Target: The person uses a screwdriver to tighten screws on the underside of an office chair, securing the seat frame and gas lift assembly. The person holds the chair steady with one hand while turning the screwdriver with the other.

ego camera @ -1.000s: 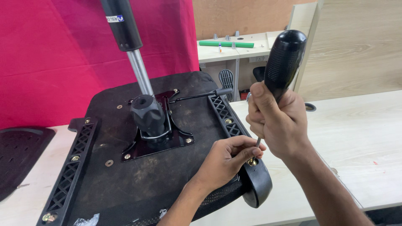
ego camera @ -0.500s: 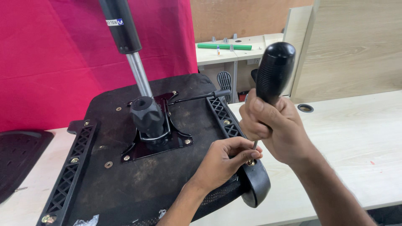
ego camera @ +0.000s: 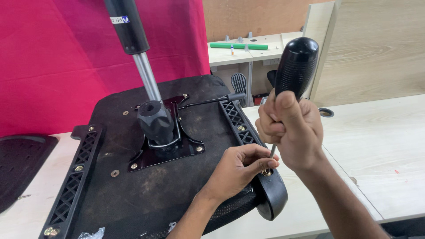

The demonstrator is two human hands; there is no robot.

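An upturned black chair seat [ego camera: 146, 186] lies on a pale wooden table, with a gas cylinder [ego camera: 133, 40] rising from its central mechanism [ego camera: 156, 121]. My right hand [ego camera: 290, 128] is shut on the black ribbed handle of a screwdriver [ego camera: 295, 66], held upright with its thin shaft going down to a brass screw [ego camera: 266, 172] on the right armrest bracket [ego camera: 241, 128]. My left hand [ego camera: 241, 170] pinches the shaft's tip at that screw.
A red cloth [ego camera: 57, 57] hangs behind the seat. A black chair part [ego camera: 20, 163] lies at the left. A green tube [ego camera: 239, 46] and small items rest on a far desk. The wooden table [ego camera: 380, 146] stretches to the right, with a cable hole [ego camera: 326, 112].
The screwdriver handle and my right hand have shifted slightly left and turned. My left hand stays at the screw.
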